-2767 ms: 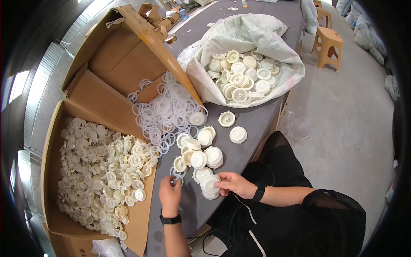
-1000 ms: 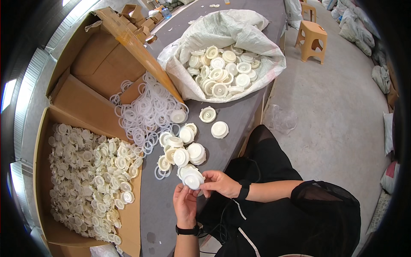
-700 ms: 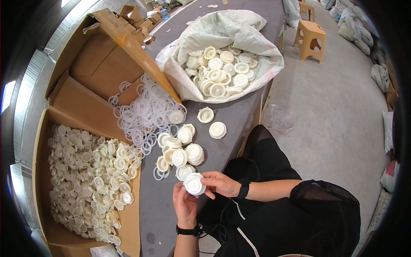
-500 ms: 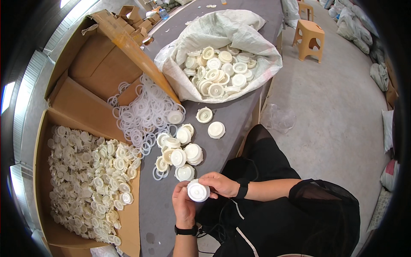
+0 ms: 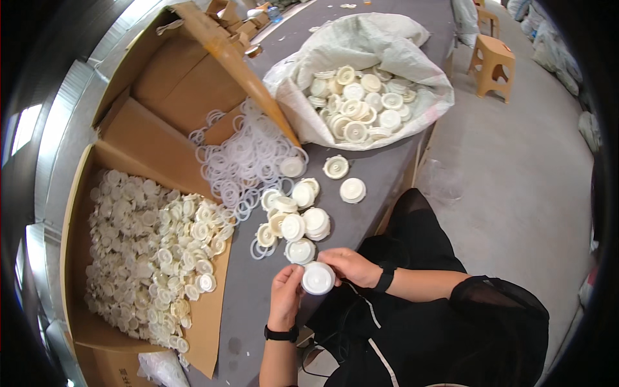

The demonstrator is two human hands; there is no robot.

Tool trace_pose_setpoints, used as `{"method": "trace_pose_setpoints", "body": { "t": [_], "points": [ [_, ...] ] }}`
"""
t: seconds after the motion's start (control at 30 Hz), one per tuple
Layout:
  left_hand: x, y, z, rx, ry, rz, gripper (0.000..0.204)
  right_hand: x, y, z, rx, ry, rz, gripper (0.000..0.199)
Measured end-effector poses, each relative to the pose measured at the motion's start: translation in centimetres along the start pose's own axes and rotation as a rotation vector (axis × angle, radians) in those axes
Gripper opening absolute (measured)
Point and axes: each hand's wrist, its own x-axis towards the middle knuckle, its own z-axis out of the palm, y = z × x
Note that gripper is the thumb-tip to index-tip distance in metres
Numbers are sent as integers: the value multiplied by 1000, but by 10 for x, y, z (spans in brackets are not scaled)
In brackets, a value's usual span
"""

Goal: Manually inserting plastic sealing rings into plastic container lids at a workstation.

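A round white plastic lid (image 5: pixel 318 278) is held at the table's near edge, its face turned up. My left hand (image 5: pixel 285 298) pinches its left side between thumb and fingers. On its upper right rim, my right hand (image 5: pixel 352 266) grips with closed fingers, some hidden behind the lid. Just beyond lies a small heap of cream and white lids (image 5: pixel 293 227), the nearest one almost touching the held lid. Two single lids, one face up with a raised hub (image 5: pixel 336 167) and one smooth (image 5: pixel 353 190), lie farther off to the right.
Translucent rings (image 5: pixel 242 169) spill from an open cardboard box onto the grey table (image 5: pixel 248 284). At left, another cardboard box (image 5: pixel 209 335) holds many small cream parts (image 5: pixel 148 258). A white woven sack (image 5: pixel 300 122) full of lids stands beyond. An orange stool (image 5: pixel 493 64) stands on the floor.
The whole view has shifted, so the table's things appear farther right and slightly higher. Both hands still hold the lid, which now sits flatter to view with little turning visible.
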Motion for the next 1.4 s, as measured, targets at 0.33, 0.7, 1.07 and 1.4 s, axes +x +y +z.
{"method": "trace_pose_setpoints", "body": {
  "t": [0.33,0.7,1.07,1.4],
  "points": [
    [30,33,-83,450,379,383,36,7,-3,-12,136,13,-2,33],
    [38,-4,-238,1240,898,290,55,11,2,-20,105,9,53,31],
    [31,19,-27,252,113,464,43,17,-5,12,-53,-50,-328,49],
    [128,54,-56,720,243,435,22,16,-6,-21,-23,119,-216,24]
  ]
}}
